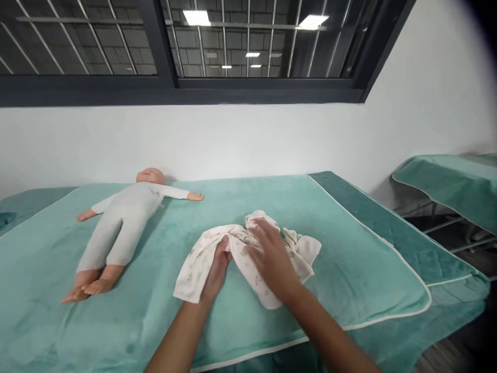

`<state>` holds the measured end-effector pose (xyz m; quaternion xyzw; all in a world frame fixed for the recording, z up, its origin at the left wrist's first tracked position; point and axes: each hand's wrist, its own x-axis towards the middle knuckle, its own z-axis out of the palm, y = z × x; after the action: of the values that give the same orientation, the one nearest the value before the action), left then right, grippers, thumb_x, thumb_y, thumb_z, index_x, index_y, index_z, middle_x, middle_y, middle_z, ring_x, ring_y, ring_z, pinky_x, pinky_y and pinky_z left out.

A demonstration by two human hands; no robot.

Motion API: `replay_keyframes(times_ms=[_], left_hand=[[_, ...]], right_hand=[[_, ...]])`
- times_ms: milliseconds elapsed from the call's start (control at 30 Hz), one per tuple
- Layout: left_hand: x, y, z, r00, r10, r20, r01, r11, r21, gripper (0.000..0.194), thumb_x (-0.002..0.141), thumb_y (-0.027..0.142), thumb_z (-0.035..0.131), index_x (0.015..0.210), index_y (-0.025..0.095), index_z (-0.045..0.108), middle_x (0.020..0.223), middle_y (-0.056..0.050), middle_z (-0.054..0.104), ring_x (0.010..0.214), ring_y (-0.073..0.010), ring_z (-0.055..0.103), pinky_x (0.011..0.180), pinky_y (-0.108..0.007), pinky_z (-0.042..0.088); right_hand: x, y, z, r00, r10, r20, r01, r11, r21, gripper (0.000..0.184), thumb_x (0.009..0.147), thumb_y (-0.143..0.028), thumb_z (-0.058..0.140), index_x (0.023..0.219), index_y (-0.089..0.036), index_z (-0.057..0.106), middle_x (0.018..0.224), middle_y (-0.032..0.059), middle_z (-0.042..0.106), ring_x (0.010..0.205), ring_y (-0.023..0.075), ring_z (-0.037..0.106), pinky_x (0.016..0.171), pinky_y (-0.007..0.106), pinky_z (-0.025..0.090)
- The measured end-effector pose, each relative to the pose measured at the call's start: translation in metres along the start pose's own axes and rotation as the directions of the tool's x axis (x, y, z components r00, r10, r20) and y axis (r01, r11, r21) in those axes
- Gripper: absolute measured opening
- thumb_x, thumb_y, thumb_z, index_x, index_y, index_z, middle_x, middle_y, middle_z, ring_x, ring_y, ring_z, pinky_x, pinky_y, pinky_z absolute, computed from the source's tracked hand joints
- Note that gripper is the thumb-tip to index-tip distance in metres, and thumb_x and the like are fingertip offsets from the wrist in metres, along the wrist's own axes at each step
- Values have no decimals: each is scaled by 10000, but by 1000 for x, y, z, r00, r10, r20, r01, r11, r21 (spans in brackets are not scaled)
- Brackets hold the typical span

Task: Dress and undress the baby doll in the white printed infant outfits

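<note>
Green bedding (pixel 248 194) carries the doll (pixel 134 207); right of it, your left hand (pixel 218 269) grips printed cloth (pixel 194 259), your right hand (pixel 272 256) splays over it; tugging could tangle folds.

Left hand (pixel 218 269) partly hidden by cloth (pixel 241 255)

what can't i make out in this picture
All in the head view:
Left hand: fingers partly hidden by the white printed cloth
The cloth's motifs: too small to identify
White-clothed baby doll: back hidden by its body
Green velvety cover, far right: cut off by picture edge
</note>
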<state>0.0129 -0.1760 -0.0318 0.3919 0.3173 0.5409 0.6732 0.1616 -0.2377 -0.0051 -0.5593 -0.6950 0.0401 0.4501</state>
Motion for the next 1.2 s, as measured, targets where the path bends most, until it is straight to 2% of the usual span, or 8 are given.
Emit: replay_keyframes(times_ms=[167, 333, 600, 767, 867, 933, 1100, 1200], left_hand=[[31, -5, -6, 993, -116, -21, 105, 955, -276, 445, 850, 224, 665, 1274, 106, 603, 1214, -147, 684, 1170, -281, 627, 1046, -403, 484], [22, -3, -16, 970, -237, -51, 185, 861, -473, 413, 898, 178, 578, 1299, 80, 575, 1148, -146, 715, 1111, -268, 666, 1056, -413, 480], [11, 23, -27, 977, -209, -52, 149, 831, -536, 472, 946, 280, 487, 1371, 78, 518, 1247, -174, 667, 1231, -284, 591, 1112, -463, 415], [-31, 43, -50, 974, -223, -29, 202, 925, -322, 352, 917, 281, 570, 1251, 178, 608, 1308, -120, 637, 1263, -247, 564, 1098, -440, 433], [-77, 45, -51, 950, -214, -227, 215, 976, -20, 310, 812, 212, 691, 1118, 175, 656, 1201, -123, 683, 1134, -268, 641, 1026, -446, 487], [-92, 46, -45, 976, -42, -213, 102, 954, 281, 322, 818, 282, 698, 1123, 186, 656, 1176, -106, 685, 1073, -261, 658, 1015, -436, 478], [-28, 52, -23, 948, 299, 111, -278, 608, 744, 225, 914, 248, 499, 1050, 209, 674, 1151, -74, 672, 1121, -221, 599, 988, -332, 449], [30, 49, -24, 948, 149, 280, -308, 219, 926, 336, 820, 100, 511, 1120, 160, 648, 1226, -127, 621, 1189, -252, 547, 1026, -359, 399]], right_hand=[[5, 100, -11, 948, 316, 23, -311, 941, -137, 285, 891, -361, 559, 1109, -193, 630, 1141, 110, 668, 1115, 295, 560, 961, 450, 419], [2, 110, -27, 887, 459, -48, -449, 882, 143, 273, 898, -441, 494, 934, -201, 618, 865, 42, 659, 802, 210, 586, 756, 341, 442], [-23, 139, -120, 621, 633, -463, -378, 759, 530, 292, 785, -470, 652, 951, -238, 587, 814, 12, 615, 694, 169, 554, 666, 324, 448], [-75, 166, -141, 693, 557, -458, -615, 788, 27, 278, 759, -464, 611, 899, -224, 594, 946, 125, 640, 936, 310, 606, 819, 464, 472], [-89, 153, -123, 781, 361, -509, -530, 814, -236, 382, 762, -426, 542, 1060, -191, 580, 1197, 189, 578, 1188, 384, 511, 954, 554, 434], [-82, 128, -101, 850, 203, -486, -398, 851, -341, 384, 809, -392, 516, 1131, -189, 568, 1344, 197, 498, 1283, 367, 443, 1051, 552, 371], [-22, 51, -23, 995, 35, -98, -57, 972, -230, 286, 913, -306, 480, 1175, -214, 547, 1336, 132, 543, 1290, 277, 449, 1091, 471, 347], [18, 26, 20, 963, 149, 224, -100, 971, -217, 279, 922, -265, 461, 1167, -178, 563, 1262, 148, 587, 1205, 284, 499, 1004, 439, 385]])
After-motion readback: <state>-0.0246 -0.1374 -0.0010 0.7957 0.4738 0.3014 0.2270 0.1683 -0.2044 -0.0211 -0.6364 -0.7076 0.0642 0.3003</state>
